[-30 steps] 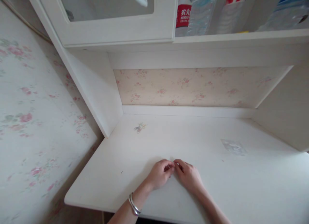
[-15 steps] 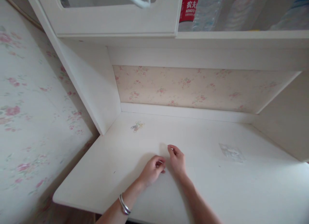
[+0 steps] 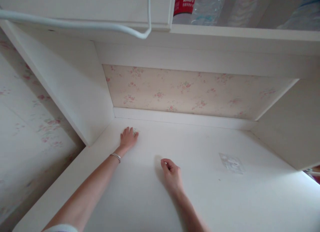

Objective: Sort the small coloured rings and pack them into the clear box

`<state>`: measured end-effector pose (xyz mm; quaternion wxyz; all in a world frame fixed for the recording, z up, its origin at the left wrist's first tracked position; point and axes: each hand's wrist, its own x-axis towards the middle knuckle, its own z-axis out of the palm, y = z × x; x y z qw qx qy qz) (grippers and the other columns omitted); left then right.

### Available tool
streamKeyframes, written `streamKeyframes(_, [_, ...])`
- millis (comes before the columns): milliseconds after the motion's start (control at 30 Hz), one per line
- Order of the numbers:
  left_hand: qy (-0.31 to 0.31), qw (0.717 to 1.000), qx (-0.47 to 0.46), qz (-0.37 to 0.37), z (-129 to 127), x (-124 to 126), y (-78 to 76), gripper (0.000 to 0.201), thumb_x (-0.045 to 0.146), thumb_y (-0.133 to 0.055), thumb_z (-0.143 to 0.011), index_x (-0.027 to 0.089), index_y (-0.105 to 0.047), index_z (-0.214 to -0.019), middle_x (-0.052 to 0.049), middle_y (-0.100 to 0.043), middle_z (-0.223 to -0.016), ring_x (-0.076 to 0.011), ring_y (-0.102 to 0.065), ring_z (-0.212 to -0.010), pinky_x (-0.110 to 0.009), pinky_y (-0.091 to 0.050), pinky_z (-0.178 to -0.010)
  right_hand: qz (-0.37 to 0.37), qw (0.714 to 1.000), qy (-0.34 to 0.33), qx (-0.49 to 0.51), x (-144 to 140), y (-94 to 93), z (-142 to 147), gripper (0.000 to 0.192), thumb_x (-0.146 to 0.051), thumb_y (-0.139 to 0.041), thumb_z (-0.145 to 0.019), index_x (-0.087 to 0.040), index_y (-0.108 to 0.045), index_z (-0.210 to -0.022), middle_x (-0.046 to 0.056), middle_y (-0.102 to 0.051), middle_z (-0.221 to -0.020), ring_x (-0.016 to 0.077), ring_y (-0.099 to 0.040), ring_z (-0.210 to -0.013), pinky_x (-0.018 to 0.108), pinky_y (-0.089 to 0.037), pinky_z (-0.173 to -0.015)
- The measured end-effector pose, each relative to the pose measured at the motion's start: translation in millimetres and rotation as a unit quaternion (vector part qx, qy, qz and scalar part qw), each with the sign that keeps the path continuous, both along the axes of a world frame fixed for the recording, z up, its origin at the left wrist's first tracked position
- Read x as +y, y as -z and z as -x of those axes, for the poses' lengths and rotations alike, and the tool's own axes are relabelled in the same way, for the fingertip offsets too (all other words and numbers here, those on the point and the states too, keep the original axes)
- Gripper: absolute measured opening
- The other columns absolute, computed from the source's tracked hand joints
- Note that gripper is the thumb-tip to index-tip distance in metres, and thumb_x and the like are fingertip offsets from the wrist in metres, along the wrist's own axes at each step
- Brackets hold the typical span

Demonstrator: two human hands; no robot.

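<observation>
My left hand reaches to the back left of the desk, palm down with its fingers spread. It covers most of a small pile of thin, pale coloured loops; a few show between thumb and forefinger. Near the middle of the desk, my right hand is closed in a pinch, thumb against forefinger. Whatever is between those fingertips is too small to make out. A silvery bangle circles the left wrist.
A clear plastic bag with pale contents lies on the white desk to the right. Plastic bottles stand on the shelf above. A white bent tube crosses the upper left. Side panels rise at both ends.
My left hand has left its place beside the right hand, moved forward and left to the loops, and spread its fingers. The right hand keeps its pinch. The camera view has shifted.
</observation>
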<state>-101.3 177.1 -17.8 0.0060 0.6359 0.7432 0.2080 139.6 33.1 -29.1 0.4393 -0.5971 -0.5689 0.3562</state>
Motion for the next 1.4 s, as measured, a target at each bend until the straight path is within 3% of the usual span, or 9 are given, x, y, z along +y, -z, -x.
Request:
streamKeyframes(100, [0.036,0.999,-0.002,0.041,-2.3,16.1,6.2,0.055,0.046,-0.033,-0.089,0.01,-0.042,-0.129,-0.021,-0.033,-0.141,-0.0385,-0.024,-0.131,-0.061,-0.017,-0.102,0.003,1.0,0.006,0.002,0.7,-0.8,-0.2,0.038,-0.048,-0.046,-0.083,-0.017,-0.069,-0.087,-0.003,-0.044,-0.052,0.011,-0.038,-0.05,0.022,-0.026,-0.047])
streamKeyframes(200, [0.105,0.994,-0.002,0.043,-14.5,20.5,11.6,0.048,0.042,-0.037,-0.088,0.012,-0.049,-0.123,-0.018,-0.04,-0.139,-0.0326,-0.028,-0.131,-0.052,-0.016,-0.107,0.005,1.0,0.008,0.005,1.2,-1.8,0.4,0.037,-0.045,-0.046,-0.083,-0.016,-0.069,-0.087,-0.003,-0.045,-0.052,0.0104,-0.039,-0.049,0.022,-0.025,-0.047])
streamKeyframes(467, [0.292,0.955,-0.04,-0.001,-84.7,-16.7,10.3,0.038,0.035,-0.029,-0.094,0.021,-0.052,-0.122,-0.004,-0.052,-0.129,-0.0139,-0.042,-0.123,-0.029,-0.029,-0.106,0.002,1.0,0.014,0.014,2.6,-1.4,0.9,0.034,-0.043,-0.047,-0.083,-0.017,-0.069,-0.086,-0.004,-0.046,-0.052,0.0101,-0.039,-0.05,0.021,-0.027,-0.048])
streamKeyframes(600, [0.245,0.964,-0.08,-0.071,-78.2,-20.8,3.3,0.036,0.032,-0.029,-0.094,0.017,-0.055,-0.112,-0.006,-0.056,-0.12,-0.0134,-0.048,-0.115,-0.027,-0.036,-0.102,-0.004,1.0,0.014,0.022,2.2,-1.4,0.1,0.034,-0.043,-0.048,-0.083,-0.017,-0.069,-0.086,-0.004,-0.045,-0.051,0.0099,-0.038,-0.049,0.021,-0.026,-0.047])
streamKeyframes(700, [0.186,0.982,-0.001,-0.028,-47.3,-8.9,0.9,0.032,0.031,-0.036,-0.091,0.017,-0.057,-0.111,-0.006,-0.054,-0.123,-0.0153,-0.046,-0.118,-0.027,-0.033,-0.105,-0.006,1.0,0.015,0.02,2.1,-1.7,0.2,0.034,-0.043,-0.048,-0.083,-0.017,-0.069,-0.086,-0.004,-0.044,-0.051,0.0098,-0.038,-0.048,0.021,-0.025,-0.047])
streamKeyframes(833, [0.118,0.993,0.026,0.008,0.9,10.6,1.2,0.041,0.029,-0.036,-0.089,0.003,-0.052,-0.117,-0.022,-0.046,-0.131,-0.0292,-0.036,-0.127,-0.044,-0.026,-0.107,-0.005,1.0,0.016,0.011,2.1,-1.5,0.6,0.033,-0.043,-0.048,-0.083,-0.018,-0.069,-0.086,-0.004,-0.045,-0.051,0.0099,-0.039,-0.049,0.021,-0.026,-0.048])
streamKeyframes(967, [0.106,0.992,0.039,0.056,17.5,15.7,7.7,0.045,0.031,-0.033,-0.09,0.001,-0.05,-0.119,-0.025,-0.044,-0.133,-0.0337,-0.037,-0.127,-0.052,-0.027,-0.103,0.002,1.0,0.013,0.008,2.5,-1.1,0.9,0.033,-0.043,-0.048,-0.083,-0.018,-0.069,-0.086,-0.005,-0.044,-0.05,0.0097,-0.039,-0.048,0.021,-0.026,-0.047])
streamKeyframes(1167, [0.203,0.975,0.041,0.084,-35.2,-16.6,17.5,0.04,0.037,-0.033,-0.092,0.022,-0.051,-0.125,-0.006,-0.042,-0.14,-0.0227,-0.033,-0.131,-0.043,-0.023,-0.108,-0.004,1.0,0.014,0.005,3.2,-1.3,1.0,0.033,-0.042,-0.048,-0.083,-0.017,-0.069,-0.086,-0.004,-0.046,-0.05,0.0095,-0.039,-0.047,0.021,-0.026,-0.047])
streamKeyframes(1400, [0.35,0.935,-0.063,0.0,-92.7,-59.9,-4.5,0.034,0.024,-0.036,-0.092,0.026,-0.058,-0.117,-0.003,-0.055,-0.127,-0.0171,-0.047,-0.118,-0.035,-0.033,-0.103,-0.026,0.999,-0.014,-0.028,-3.1,0.0,-1.8,0.03,-0.039,-0.046,-0.084,-0.018,-0.068,-0.087,-0.004,-0.051,-0.053,0.0098,-0.042,-0.048,0.022,-0.029,-0.049])
